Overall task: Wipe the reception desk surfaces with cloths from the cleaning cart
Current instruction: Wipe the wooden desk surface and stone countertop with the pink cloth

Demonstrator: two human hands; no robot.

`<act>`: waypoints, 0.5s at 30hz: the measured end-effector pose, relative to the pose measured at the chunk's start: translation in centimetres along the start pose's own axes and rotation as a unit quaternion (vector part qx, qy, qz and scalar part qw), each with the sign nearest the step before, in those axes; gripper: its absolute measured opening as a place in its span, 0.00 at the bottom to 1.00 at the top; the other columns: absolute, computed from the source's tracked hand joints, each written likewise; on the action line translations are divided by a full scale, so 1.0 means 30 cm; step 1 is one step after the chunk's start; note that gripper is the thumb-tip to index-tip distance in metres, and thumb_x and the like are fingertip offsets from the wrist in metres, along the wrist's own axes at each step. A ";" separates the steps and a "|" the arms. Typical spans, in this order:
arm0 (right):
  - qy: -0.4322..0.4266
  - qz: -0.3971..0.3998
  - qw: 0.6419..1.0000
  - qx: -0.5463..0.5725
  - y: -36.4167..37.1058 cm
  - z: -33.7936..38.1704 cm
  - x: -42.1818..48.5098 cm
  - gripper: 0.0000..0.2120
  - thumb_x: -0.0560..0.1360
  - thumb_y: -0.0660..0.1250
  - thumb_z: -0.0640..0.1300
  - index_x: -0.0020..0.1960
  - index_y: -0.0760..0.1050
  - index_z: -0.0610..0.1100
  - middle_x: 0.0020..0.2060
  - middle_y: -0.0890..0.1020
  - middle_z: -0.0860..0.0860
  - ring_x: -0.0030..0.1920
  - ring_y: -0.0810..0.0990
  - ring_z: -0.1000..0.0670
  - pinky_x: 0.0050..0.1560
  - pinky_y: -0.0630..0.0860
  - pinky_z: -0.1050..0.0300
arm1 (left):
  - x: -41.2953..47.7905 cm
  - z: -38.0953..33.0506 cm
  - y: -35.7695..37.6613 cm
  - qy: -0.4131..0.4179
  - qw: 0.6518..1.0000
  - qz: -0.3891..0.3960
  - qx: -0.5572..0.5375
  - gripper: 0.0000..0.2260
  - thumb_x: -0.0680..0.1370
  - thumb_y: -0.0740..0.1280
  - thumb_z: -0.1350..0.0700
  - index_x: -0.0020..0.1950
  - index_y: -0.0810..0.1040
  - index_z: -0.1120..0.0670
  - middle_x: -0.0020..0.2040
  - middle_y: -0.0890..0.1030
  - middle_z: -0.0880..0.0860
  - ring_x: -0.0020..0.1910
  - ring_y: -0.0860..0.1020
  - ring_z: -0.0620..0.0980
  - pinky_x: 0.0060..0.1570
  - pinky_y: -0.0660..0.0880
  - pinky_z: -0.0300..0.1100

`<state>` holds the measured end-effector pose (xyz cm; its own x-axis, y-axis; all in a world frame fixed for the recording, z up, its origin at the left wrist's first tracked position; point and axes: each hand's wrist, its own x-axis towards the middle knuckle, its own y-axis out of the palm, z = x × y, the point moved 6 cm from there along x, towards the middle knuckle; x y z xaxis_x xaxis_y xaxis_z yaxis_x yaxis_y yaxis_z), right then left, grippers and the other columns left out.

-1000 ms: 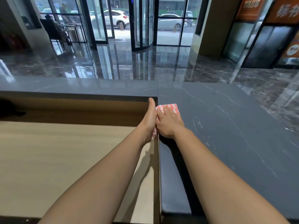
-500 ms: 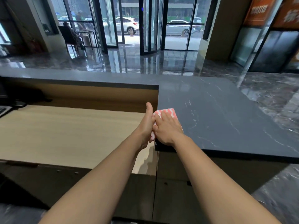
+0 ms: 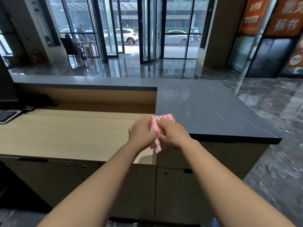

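The cloth (image 3: 156,128) no longer lies flat under the right hand (image 3: 173,135) on the counter (image 3: 213,112). Both hands, the left hand (image 3: 141,133) included, now grip it at the near corner, its lower end hanging below the edge.

L hand (image 3: 142,132) & R hand (image 3: 172,133) gripping pink striped cloth (image 3: 161,119), dark stone counter (image 3: 213,108) corner

Dark marble counter (image 3: 205,108), lower pale wood desktop (image 3: 73,131), keyboard (image 3: 7,115) at its left end
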<state>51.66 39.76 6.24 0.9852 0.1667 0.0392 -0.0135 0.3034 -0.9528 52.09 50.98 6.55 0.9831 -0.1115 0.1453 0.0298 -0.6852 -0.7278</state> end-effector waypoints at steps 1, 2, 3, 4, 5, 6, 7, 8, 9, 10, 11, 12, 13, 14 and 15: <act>0.002 -0.005 1.000 -0.011 -0.007 -0.006 -0.003 0.22 0.79 0.64 0.43 0.72 0.66 0.50 0.66 0.73 0.49 0.61 0.75 0.45 0.50 0.73 0.53 | 0.002 -0.019 0.012 0.072 0.989 -0.002 0.129 0.18 0.77 0.64 0.53 0.67 0.73 0.50 0.69 0.72 0.49 0.66 0.71 0.51 0.64 0.65 0.46; 0.003 -0.011 1.000 -0.019 -0.009 -0.014 -0.003 0.21 0.78 0.64 0.43 0.70 0.67 0.50 0.63 0.75 0.49 0.58 0.76 0.45 0.46 0.71 0.55 | 0.005 -0.033 0.029 0.127 0.970 0.001 0.206 0.17 0.76 0.64 0.52 0.65 0.73 0.48 0.68 0.72 0.47 0.67 0.70 0.49 0.67 0.61 0.46; 0.005 -0.015 1.000 -0.025 -0.007 -0.022 -0.002 0.18 0.78 0.64 0.42 0.67 0.69 0.50 0.60 0.76 0.50 0.56 0.77 0.45 0.44 0.69 0.55 | 0.008 -0.039 0.045 0.154 0.957 0.004 0.245 0.15 0.76 0.65 0.51 0.63 0.74 0.47 0.66 0.74 0.46 0.66 0.70 0.48 0.68 0.58 0.46; 0.007 -0.019 0.999 -0.028 -0.008 -0.031 -0.003 0.15 0.78 0.64 0.42 0.64 0.71 0.49 0.57 0.77 0.50 0.55 0.77 0.45 0.43 0.68 0.55 | 0.013 -0.044 0.055 0.163 0.951 -0.002 0.261 0.13 0.76 0.64 0.51 0.61 0.75 0.47 0.64 0.75 0.46 0.65 0.72 0.47 0.69 0.57 0.45; 0.011 -0.023 0.999 -0.029 -0.008 -0.041 -0.004 0.13 0.77 0.65 0.42 0.61 0.72 0.49 0.55 0.78 0.49 0.53 0.78 0.45 0.42 0.68 0.55 | 0.023 -0.046 0.065 0.167 0.949 -0.012 0.267 0.12 0.77 0.64 0.50 0.60 0.75 0.46 0.63 0.77 0.46 0.63 0.73 0.46 0.69 0.56 0.45; 0.015 -0.029 0.999 -0.028 -0.014 -0.055 -0.010 0.11 0.77 0.65 0.43 0.59 0.73 0.48 0.53 0.79 0.49 0.51 0.78 0.45 0.42 0.68 0.56 | 0.030 -0.054 0.075 0.173 0.947 -0.021 0.271 0.11 0.77 0.65 0.50 0.59 0.76 0.46 0.62 0.78 0.45 0.62 0.73 0.46 0.69 0.56 0.44; 0.021 -0.032 0.999 -0.025 -0.022 -0.070 -0.018 0.10 0.77 0.66 0.43 0.58 0.74 0.48 0.52 0.79 0.49 0.49 0.78 0.46 0.41 0.67 0.56 | 0.034 -0.066 0.087 0.184 0.944 -0.028 0.273 0.10 0.78 0.65 0.50 0.59 0.76 0.46 0.62 0.78 0.46 0.63 0.73 0.46 0.69 0.56 0.43; 0.025 -0.033 0.999 -0.025 -0.029 -0.091 -0.027 0.10 0.77 0.66 0.43 0.58 0.74 0.48 0.51 0.79 0.49 0.47 0.77 0.46 0.41 0.67 0.56 | 0.037 -0.079 0.106 0.191 0.942 -0.028 0.273 0.11 0.78 0.65 0.50 0.59 0.77 0.47 0.63 0.78 0.46 0.64 0.73 0.46 0.70 0.56 0.43; 0.029 -0.032 0.999 -0.027 -0.036 -0.116 -0.037 0.11 0.77 0.66 0.44 0.58 0.74 0.48 0.51 0.79 0.49 0.46 0.75 0.46 0.40 0.66 0.56 | 0.040 -0.094 0.128 0.198 0.942 -0.025 0.269 0.12 0.78 0.65 0.49 0.61 0.77 0.47 0.64 0.77 0.46 0.65 0.72 0.46 0.70 0.55 0.43; 0.034 -0.029 0.999 -0.030 -0.041 -0.150 -0.046 0.11 0.76 0.67 0.44 0.58 0.74 0.48 0.52 0.79 0.49 0.45 0.74 0.46 0.39 0.65 0.57 | 0.043 -0.113 0.153 0.205 0.942 -0.020 0.266 0.13 0.78 0.65 0.49 0.62 0.77 0.47 0.66 0.76 0.46 0.67 0.71 0.46 0.70 0.55 0.43; 0.040 -0.027 0.998 -0.032 -0.047 -0.189 -0.056 0.11 0.75 0.67 0.44 0.57 0.74 0.48 0.53 0.79 0.50 0.45 0.74 0.46 0.38 0.64 0.56 | 0.048 -0.137 0.181 0.213 0.940 -0.015 0.265 0.14 0.78 0.64 0.48 0.63 0.76 0.47 0.67 0.75 0.46 0.68 0.70 0.46 0.70 0.55 0.43; 0.049 -0.026 0.998 -0.033 -0.054 -0.231 -0.070 0.12 0.75 0.67 0.44 0.57 0.74 0.48 0.54 0.79 0.51 0.47 0.75 0.45 0.38 0.65 0.56 | 0.051 -0.166 0.211 0.222 0.938 -0.009 0.264 0.14 0.78 0.64 0.48 0.63 0.76 0.47 0.68 0.75 0.46 0.68 0.70 0.46 0.70 0.55 0.43; 0.061 -0.025 0.997 -0.033 -0.064 -0.281 -0.088 0.14 0.74 0.67 0.44 0.59 0.73 0.49 0.57 0.78 0.52 0.50 0.77 0.45 0.39 0.68 0.55 | 0.054 -0.204 0.248 0.234 0.936 -0.002 0.263 0.14 0.79 0.63 0.48 0.63 0.77 0.47 0.68 0.75 0.46 0.68 0.69 0.46 0.70 0.54 0.43; 0.071 -0.025 0.997 -0.032 -0.077 -0.325 -0.110 0.17 0.73 0.67 0.44 0.61 0.73 0.50 0.60 0.77 0.52 0.54 0.77 0.44 0.42 0.71 0.53 | 0.055 -0.241 0.282 0.246 0.933 0.006 0.262 0.14 0.79 0.63 0.47 0.64 0.76 0.47 0.69 0.74 0.47 0.69 0.69 0.46 0.71 0.54 0.43; 0.083 -0.027 0.996 -0.031 -0.093 -0.370 -0.134 0.20 0.73 0.68 0.44 0.64 0.72 0.50 0.64 0.75 0.53 0.57 0.76 0.44 0.47 0.75 0.52 | 0.054 -0.280 0.318 0.260 0.930 0.012 0.258 0.15 0.79 0.62 0.47 0.65 0.76 0.47 0.69 0.74 0.47 0.70 0.68 0.46 0.71 0.53 0.43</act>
<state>49.61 27.84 5.40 0.9990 -0.0069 0.0445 0.0448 0.2492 -0.9674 52.44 38.21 5.48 0.7688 -0.5473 0.3309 0.2231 -0.2554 -0.9407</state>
